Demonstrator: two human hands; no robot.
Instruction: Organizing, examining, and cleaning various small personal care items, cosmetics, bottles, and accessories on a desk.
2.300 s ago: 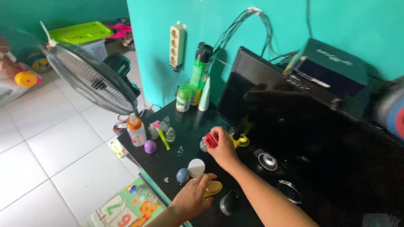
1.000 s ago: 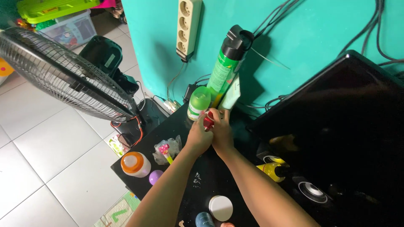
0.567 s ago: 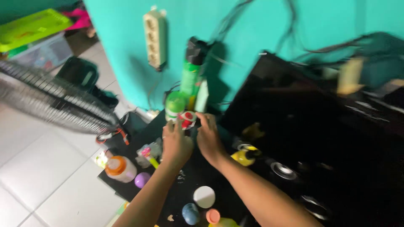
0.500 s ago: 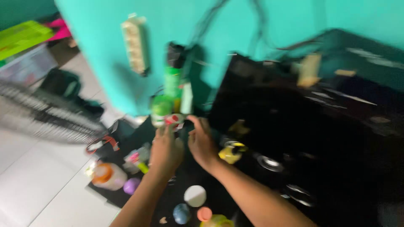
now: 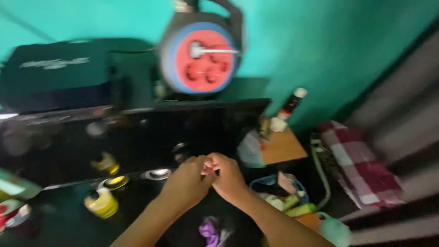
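My left hand [image 5: 185,183] and my right hand [image 5: 228,177] meet fingertip to fingertip over the black tabletop [image 5: 55,219], in the middle of the blurred view. Both have curled fingers, and nothing shows between them. Closest to the hands are a round metal speaker cone [image 5: 157,174] just to the left and a blue basket [image 5: 274,179] of small items to the right. A small yellow jar [image 5: 101,203] stands further left on the black top.
A red and blue cable reel [image 5: 200,59] sits against the teal wall, beside a black box [image 5: 55,87]. To the right are a small wooden table [image 5: 281,146], a dark bottle with a white cap [image 5: 290,103] and a red checked cloth [image 5: 361,169]. A purple item [image 5: 210,226] lies below the hands.
The view has swung right, away from the fan and spray can. Both hands left the red and white item near the green bottle and came together.
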